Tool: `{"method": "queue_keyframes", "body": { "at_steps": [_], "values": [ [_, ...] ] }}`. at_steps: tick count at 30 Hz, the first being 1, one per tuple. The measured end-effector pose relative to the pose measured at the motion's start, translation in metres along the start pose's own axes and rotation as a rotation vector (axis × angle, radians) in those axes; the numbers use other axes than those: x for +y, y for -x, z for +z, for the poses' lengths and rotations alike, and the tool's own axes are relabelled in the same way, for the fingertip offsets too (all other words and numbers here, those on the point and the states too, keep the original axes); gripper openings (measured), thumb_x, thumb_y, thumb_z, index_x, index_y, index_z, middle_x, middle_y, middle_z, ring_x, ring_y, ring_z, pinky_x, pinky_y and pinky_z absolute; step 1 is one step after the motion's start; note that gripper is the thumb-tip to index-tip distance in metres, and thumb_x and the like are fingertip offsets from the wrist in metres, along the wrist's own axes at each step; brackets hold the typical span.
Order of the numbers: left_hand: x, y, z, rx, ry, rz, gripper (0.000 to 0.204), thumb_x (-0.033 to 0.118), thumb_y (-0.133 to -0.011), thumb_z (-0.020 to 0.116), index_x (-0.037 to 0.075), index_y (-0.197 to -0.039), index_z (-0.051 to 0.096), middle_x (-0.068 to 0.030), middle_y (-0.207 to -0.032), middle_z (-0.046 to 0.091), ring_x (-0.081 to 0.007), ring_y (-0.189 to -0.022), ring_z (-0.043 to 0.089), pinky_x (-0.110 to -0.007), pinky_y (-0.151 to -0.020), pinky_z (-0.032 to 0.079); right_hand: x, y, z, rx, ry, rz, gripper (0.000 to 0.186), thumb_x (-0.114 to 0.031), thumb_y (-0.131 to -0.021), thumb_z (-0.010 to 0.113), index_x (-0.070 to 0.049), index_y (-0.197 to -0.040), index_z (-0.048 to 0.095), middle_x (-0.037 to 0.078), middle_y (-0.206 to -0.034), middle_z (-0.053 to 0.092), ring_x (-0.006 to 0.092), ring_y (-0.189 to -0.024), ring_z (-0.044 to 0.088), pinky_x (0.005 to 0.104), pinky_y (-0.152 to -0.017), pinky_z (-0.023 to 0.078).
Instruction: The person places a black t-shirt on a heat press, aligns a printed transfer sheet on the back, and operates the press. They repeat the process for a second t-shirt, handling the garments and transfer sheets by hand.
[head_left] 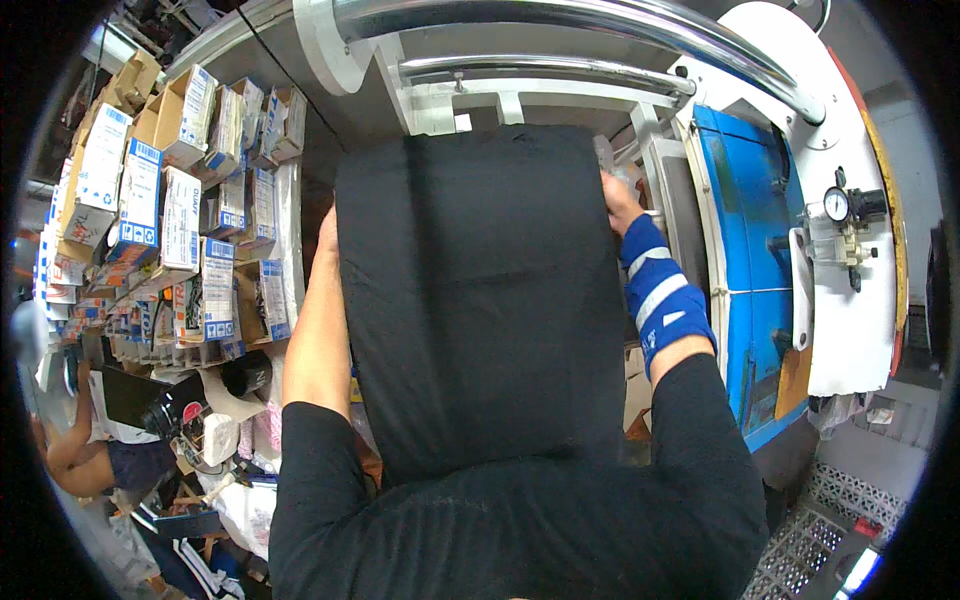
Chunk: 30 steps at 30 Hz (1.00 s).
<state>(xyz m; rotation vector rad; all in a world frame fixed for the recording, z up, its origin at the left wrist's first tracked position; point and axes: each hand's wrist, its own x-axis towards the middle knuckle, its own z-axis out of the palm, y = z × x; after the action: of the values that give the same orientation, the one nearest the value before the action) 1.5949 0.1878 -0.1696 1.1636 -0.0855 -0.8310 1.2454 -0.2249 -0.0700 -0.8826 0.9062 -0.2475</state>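
Observation:
A wide sheet of black cloth (490,300) stretches between my two hands, its lower end meeting my black shirt. At its left edge is my left hand (329,232), closed on the cloth; most of its fingers are hidden behind it. My right hand (620,200) grips the right edge, with its fingertips partly out of sight. A blue wrap with white stripes (660,295) covers the right wrist and forearm. Clear plastic (613,160) shows just above the right hand. Beyond the cloth's far edge runs a white machine frame (540,98).
Large chrome rollers (560,15) cross the top, with a thinner metal bar (540,66) below. At the right stand a blue machine panel (745,260) and a pressure gauge (836,204). Stacked cardboard boxes (180,220) fill the left. Another person (80,450) is at the lower left.

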Motion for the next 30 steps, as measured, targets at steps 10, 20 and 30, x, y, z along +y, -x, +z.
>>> {"method": "queue_keyframes", "body": {
  "at_steps": [10, 20, 30],
  "values": [
    [0.078, 0.038, 0.035, 0.430, -1.183, 0.488, 0.044, 0.040, -0.106, 0.055, -0.001, -0.097, 0.066, -0.0201, -0.088, 0.070, -0.0337, -0.079, 0.065, -0.046, -0.077, 0.050, 0.006, -0.002, -0.017, 0.532, 0.935, -0.705, 0.057, -0.051, -0.102, 0.058, 0.002, -0.083, 0.065, 0.025, -0.080, 0.065, 0.0407, -0.077, 0.064, 0.0466, -0.074, 0.048],
    [0.076, 0.046, 0.050, 0.601, -1.154, 0.476, 0.040, 0.038, -0.103, 0.057, 0.001, -0.091, 0.065, -0.0281, -0.090, 0.068, -0.0519, -0.091, 0.064, -0.056, -0.077, 0.049, -0.008, 0.001, -0.025, 0.554, 0.883, -0.696, 0.056, -0.048, -0.105, 0.056, 0.004, -0.087, 0.069, 0.018, -0.078, 0.067, 0.0257, -0.073, 0.059, 0.0413, -0.074, 0.048],
    [0.093, 0.057, 0.087, 0.666, -1.260, 0.530, 0.022, 0.026, -0.095, 0.069, 0.005, -0.100, 0.072, -0.0193, -0.098, 0.073, -0.0415, -0.097, 0.068, -0.052, -0.085, 0.052, -0.023, 0.031, 0.017, 0.786, 1.216, -0.690, 0.038, -0.040, -0.093, 0.070, -0.002, -0.092, 0.071, 0.021, -0.093, 0.072, 0.0418, -0.094, 0.067, 0.0530, -0.084, 0.051]
  ]
}}
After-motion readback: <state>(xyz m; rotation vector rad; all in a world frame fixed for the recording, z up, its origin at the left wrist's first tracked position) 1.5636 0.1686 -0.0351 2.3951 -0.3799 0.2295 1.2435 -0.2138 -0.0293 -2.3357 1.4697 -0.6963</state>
